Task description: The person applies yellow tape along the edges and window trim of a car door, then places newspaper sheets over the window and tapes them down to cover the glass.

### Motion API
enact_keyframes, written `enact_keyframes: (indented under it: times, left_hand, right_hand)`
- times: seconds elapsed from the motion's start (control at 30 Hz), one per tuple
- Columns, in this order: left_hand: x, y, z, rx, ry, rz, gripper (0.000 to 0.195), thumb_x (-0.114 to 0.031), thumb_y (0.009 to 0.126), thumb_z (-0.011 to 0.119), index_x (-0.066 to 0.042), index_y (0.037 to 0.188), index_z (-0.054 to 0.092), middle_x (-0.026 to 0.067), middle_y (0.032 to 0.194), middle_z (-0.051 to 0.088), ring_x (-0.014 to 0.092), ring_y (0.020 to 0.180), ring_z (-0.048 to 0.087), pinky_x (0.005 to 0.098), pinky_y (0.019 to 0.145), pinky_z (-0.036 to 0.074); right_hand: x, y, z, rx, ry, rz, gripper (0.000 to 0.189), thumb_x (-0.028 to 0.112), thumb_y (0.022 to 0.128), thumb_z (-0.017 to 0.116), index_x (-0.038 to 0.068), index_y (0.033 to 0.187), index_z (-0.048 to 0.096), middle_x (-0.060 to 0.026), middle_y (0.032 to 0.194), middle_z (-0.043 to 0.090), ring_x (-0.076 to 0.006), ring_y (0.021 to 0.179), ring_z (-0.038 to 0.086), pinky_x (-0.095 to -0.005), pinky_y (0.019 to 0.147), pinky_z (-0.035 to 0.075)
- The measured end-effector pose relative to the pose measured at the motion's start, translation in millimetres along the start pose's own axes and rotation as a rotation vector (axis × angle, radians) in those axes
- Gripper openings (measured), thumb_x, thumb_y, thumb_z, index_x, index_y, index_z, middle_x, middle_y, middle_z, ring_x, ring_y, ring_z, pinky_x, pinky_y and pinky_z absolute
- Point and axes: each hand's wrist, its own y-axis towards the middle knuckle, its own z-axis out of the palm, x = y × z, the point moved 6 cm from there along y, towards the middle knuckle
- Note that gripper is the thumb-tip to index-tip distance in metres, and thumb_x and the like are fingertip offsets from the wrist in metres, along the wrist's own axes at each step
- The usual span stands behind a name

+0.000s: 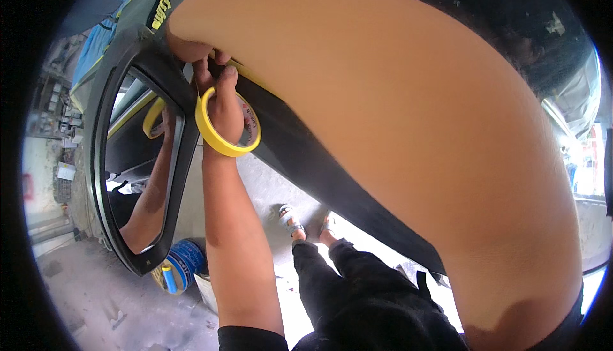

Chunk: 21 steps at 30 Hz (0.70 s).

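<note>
My left hand (222, 104) is at the top of a dark car door (306, 159), beside the black side mirror (139, 159). A roll of yellow masking tape (230, 152) hangs around its thumb, and its fingertips reach the window edge near the mirror's base. Yellow tape (251, 77) runs along that edge. My right arm crosses the view from the right, and my right hand (191, 50) bends down close to the left fingertips. Most of its fingers are hidden, so its grip cannot be seen. The mirror glass reflects an arm and the tape roll.
Short yellow tape strips (163, 9) stick to the dark frame at upper left, near blue sheeting (88, 59). Below the mirror, a blue bucket (187, 260) with a small blue cylinder (169, 279) stands on the floor. Shelves with small items (60, 111) line the far left.
</note>
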Motion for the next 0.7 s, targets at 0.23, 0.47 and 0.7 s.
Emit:
enact_keyframes:
  times: [0.23,0.47,0.7]
  left_hand:
    - [47,-10,-5,-0.043,-0.053,-0.039,0.051,-0.022,0.095,0.039,-0.002,0.143,0.033,0.0186,0.153,0.027,0.035,0.142,0.025,0.0432,0.115,0.02]
    - [47,0,-17,-0.065,0.297,0.096,0.055,-0.031,0.095,0.04,-0.001,0.14,0.036,0.0196,0.151,0.033,0.036,0.138,0.032,0.0433,0.114,0.024]
    - [22,9,-3,-0.072,0.214,-0.13,0.052,-0.026,0.094,0.045,-0.002,0.14,0.038,0.0234,0.14,0.044,0.033,0.13,0.041,0.0368,0.109,0.028]
  right_hand:
    - [-6,-55,-24,-0.19,0.033,-0.194,0.029,0.009,0.085,0.062,-0.003,0.111,0.063,-0.0177,0.096,0.063,-0.0345,0.086,0.065,-0.0395,0.074,0.052]
    - [-24,-143,-26,-0.305,0.235,-0.035,0.029,0.009,0.086,0.061,-0.004,0.113,0.062,-0.0185,0.094,0.062,-0.0354,0.084,0.064,-0.04,0.073,0.051]
    - [-43,-205,0,-0.265,0.507,0.256,0.029,0.003,0.091,0.055,-0.007,0.118,0.059,-0.0198,0.092,0.061,-0.0343,0.073,0.065,-0.0365,0.067,0.052]
